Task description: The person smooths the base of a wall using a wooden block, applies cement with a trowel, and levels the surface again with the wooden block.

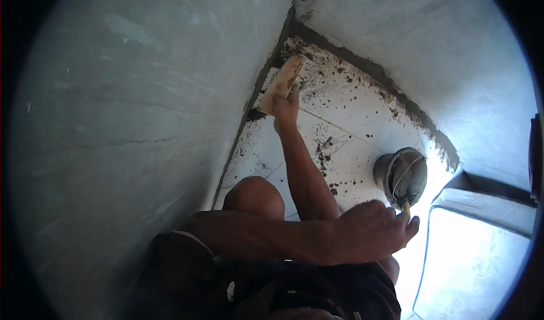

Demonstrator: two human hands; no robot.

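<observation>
My right hand [286, 106] is stretched forward and closed on a flat wooden board [285, 81]. The board is smeared with dark mortar and lies at the foot of the left wall, near the corner. My left arm crosses over the right one toward the right side. My left hand [377, 224] is closed round the light handle of a trowel [406, 208], whose lower end goes into a grey bucket [383, 171]. Grey mortar shows inside the bucket, along with a thin wire bail; the trowel's blade is hard to make out there.
A grey plastered wall [130, 105] rises close on the left, another [419, 42] at the back right. A dark mortar strip [362, 64] runs along the back wall's foot. Crumbs litter the white floor tiles [345, 153]. A pale, dark-edged panel [476, 257] stands at right. My bare knee [253, 198] juts forward.
</observation>
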